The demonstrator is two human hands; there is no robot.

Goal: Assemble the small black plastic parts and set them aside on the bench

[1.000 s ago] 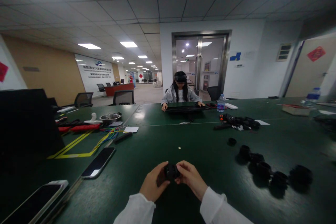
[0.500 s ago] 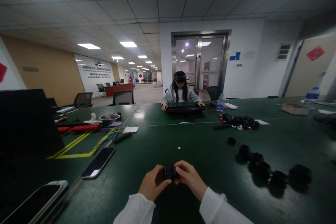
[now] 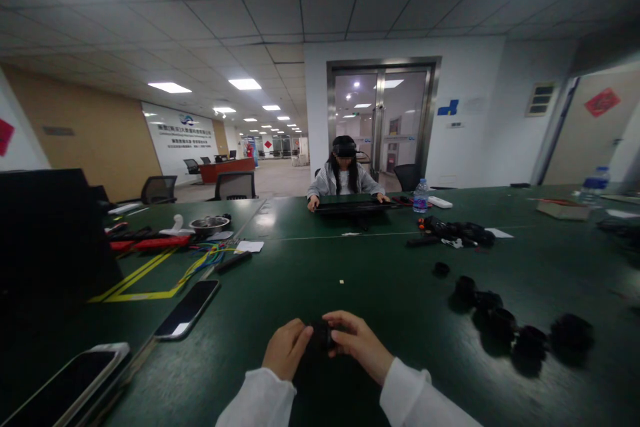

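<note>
A small black cylindrical part (image 3: 325, 335), possibly a lens or a cap, is held above the green table in front of me. My right hand (image 3: 357, 340) pinches it from the right, with the index finger over its top and the thumb on its near side. Just left of it is my left hand (image 3: 289, 349), its thumb and fingers pressed together. Whether a dark piece sits between those fingertips, or they only touch the part, is too dark to make out.
Several black cylindrical parts (image 3: 501, 323) stand in a slanting row at right. Two phones (image 3: 187, 310) lie at left, near a dark monitor (image 3: 53, 233) and coloured wires (image 3: 213, 257). Across the table (image 3: 300, 267) sits a person (image 3: 344, 173) with both hands at a black panel (image 3: 355, 207).
My left fingers have drawn slightly left and closed together. My right index finger has come up over the top of the black part, which now shows less of its body.
</note>
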